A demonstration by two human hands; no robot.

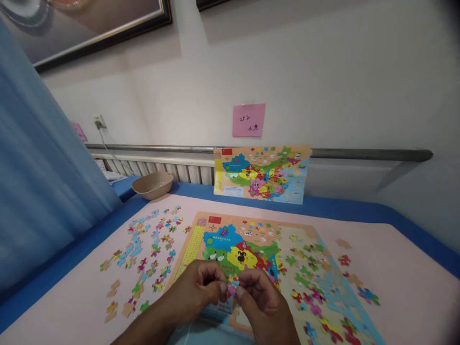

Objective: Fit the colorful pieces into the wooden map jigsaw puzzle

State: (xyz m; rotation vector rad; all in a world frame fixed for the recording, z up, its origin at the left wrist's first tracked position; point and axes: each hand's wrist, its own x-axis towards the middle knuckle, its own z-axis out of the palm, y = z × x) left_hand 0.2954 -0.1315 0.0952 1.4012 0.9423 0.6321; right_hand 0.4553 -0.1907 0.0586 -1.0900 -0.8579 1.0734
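Note:
My left hand (199,290) and my right hand (260,297) meet low in the view, over the near edge of a partly filled map puzzle board (309,230). Both pinch a small multicoloured puzzle piece (233,283) between thumbs and fingertips. The board's left part holds joined blue, yellow, green and red pieces; its right part shows bare outline with loose pieces lying on it.
Several loose puzzle pieces (151,254) are scattered on the pink tabletop (413,287) left of the board, a few more (354,278) to its right. A reference map picture (261,173) leans against the wall rail. A beige bowl (153,185) sits at the back left. A blue curtain (39,191) hangs at left.

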